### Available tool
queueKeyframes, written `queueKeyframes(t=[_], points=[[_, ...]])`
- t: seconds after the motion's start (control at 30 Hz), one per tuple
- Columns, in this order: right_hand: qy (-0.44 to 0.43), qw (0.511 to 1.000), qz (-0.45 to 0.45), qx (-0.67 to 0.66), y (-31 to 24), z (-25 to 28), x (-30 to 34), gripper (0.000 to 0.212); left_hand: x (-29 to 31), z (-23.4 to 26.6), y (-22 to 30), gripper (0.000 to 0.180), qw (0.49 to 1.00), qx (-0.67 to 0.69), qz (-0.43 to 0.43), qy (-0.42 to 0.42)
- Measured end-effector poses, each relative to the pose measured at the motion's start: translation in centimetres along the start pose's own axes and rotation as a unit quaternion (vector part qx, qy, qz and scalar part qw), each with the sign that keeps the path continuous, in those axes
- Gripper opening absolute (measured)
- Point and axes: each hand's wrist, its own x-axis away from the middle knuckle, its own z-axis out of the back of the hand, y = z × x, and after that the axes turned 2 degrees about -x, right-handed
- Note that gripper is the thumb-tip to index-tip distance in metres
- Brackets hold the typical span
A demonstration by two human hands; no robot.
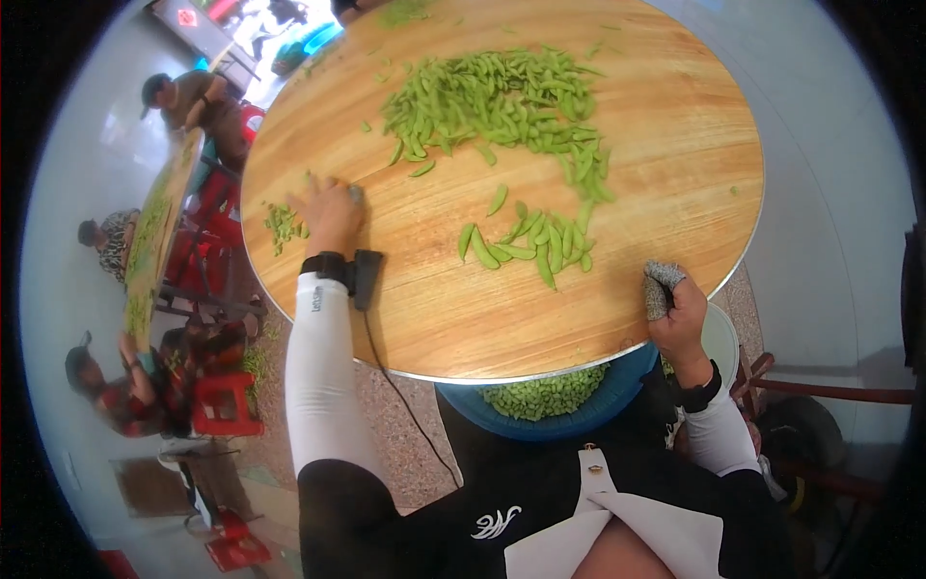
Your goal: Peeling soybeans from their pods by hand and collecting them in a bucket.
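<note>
My left hand (335, 214) rests on the round wooden table (415, 318) at the left, fingers spread, beside a small heap of green bean scraps (283, 227). At the table's right front edge, my right hand (675, 307) is closed, with grey covers on its thumb and forefinger. Whatever its fingers may hold is hidden. A small group of green soybean pods (540, 243) lies between my hands, nearer the right one. Farther back is a large heap of pods (492, 101). Below the near edge, a blue basin (569, 422) holds shelled green beans (548, 394).
A pale bucket (720, 343) stands beside my right forearm. From my left wrist device a black cable (386, 362) hangs over the table edge. Several people sit at another pod-covered table (154, 232) on the left, near a red stool (225, 403).
</note>
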Motion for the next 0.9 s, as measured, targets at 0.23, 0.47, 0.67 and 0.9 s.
queueKeyframes(t=[0.23,0.47,0.67,0.9], points=[[0.001,1.000,0.000,0.027,-0.5,0.2,-0.3,0.019,1.1,3.5,2.1,0.028,0.941,0.326,-0.081,0.034],[-0.005,1.000,0.021,0.015,-0.5,0.3,-0.3,0.021,4.5,7.2,13.3,0.034,0.827,0.347,-0.442,0.012],[-0.001,1.000,0.010,-0.011,-0.2,0.4,-0.1,0.020,4.7,6.8,14.1,0.022,0.839,0.355,-0.405,0.070],[-0.016,1.000,-0.005,-0.019,-0.5,0.2,-0.1,0.019,2.7,1.2,2.7,0.022,0.841,0.529,-0.053,0.103]])
